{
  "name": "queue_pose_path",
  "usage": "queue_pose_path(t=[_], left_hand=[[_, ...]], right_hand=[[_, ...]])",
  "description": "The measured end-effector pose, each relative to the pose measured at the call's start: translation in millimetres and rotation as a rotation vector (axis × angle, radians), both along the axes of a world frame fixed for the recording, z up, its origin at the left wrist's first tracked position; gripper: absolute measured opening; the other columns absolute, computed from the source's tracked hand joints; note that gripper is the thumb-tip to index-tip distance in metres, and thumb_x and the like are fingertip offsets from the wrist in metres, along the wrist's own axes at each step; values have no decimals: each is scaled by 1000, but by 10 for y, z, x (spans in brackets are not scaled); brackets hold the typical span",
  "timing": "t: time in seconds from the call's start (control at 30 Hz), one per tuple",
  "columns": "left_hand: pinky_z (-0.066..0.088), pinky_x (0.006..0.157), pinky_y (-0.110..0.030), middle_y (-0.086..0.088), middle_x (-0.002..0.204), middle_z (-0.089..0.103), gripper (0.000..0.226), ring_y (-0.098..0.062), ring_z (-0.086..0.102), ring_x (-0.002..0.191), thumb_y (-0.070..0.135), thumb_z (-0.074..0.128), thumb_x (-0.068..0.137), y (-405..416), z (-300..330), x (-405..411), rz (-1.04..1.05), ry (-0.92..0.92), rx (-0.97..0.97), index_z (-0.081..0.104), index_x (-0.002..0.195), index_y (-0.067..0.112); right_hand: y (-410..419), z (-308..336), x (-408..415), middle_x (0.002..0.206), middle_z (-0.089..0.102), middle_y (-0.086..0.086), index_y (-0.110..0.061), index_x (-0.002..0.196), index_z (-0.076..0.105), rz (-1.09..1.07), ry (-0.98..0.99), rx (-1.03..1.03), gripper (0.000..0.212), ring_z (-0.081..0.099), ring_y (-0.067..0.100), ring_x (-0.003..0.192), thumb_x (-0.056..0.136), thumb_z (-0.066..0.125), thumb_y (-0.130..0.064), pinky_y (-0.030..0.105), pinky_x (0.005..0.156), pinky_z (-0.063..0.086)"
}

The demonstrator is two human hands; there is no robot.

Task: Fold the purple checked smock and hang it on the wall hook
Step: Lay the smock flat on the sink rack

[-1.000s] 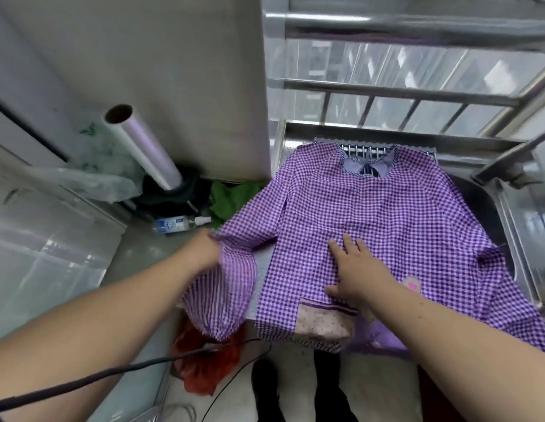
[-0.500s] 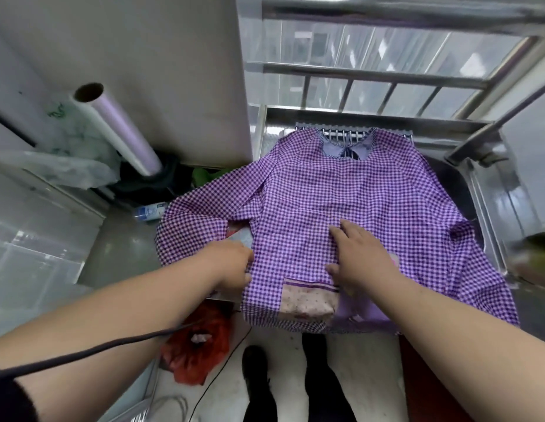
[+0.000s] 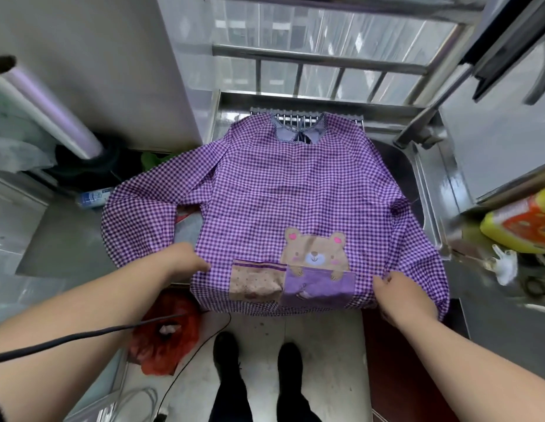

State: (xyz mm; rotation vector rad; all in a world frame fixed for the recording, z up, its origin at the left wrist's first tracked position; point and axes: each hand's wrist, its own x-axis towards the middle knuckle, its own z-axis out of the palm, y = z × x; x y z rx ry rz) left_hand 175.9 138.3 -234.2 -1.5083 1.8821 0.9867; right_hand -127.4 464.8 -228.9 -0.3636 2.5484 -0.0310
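Steel counter (image 3: 67,239) below a barred window, purple checked smock (image 3: 295,190) spread flat on it, bear pocket facing up, left hand (image 3: 186,260) pinching its left edge, right hand (image 3: 402,290) gripping its right hem.

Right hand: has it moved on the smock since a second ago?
Yes. The right hand has left the middle of the smock and now sits at its right hem edge, right of the bear patch.
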Motion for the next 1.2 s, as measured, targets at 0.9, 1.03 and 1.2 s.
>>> queue_pose_path(t=[0.9, 1.03, 1.2], left_hand=[[26, 126, -44, 2, 175, 7, 82, -25, 17, 158, 57, 63, 91, 789, 198, -1108, -993, 111, -338, 24, 161, 41], [42, 116, -52, -2, 173, 7, 84, -28, 20, 156, 50, 66, 89, 861, 191, -1314, -954, 42, -343, 22, 160, 42], [42, 116, -52, -2, 173, 7, 87, -30, 20, 154, 49, 66, 90, 926, 217, -1362, -958, -6, -348, 17, 161, 40]], right_hand=[[135, 13, -852, 115, 69, 14, -10, 104, 63, 235, -52, 149, 22, 66, 34, 103, 105, 46, -23, 39, 86, 52], [29, 401, -1334, 108, 71, 22, -8, 97, 60, 117, -75, -14, 13, 68, 38, 97, 105, 51, -13, 33, 75, 48], [-132, 865, -1962, 138, 58, 21, -11, 137, 52, -456, 292, -622, 39, 62, 36, 121, 101, 53, -25, 31, 88, 49]])
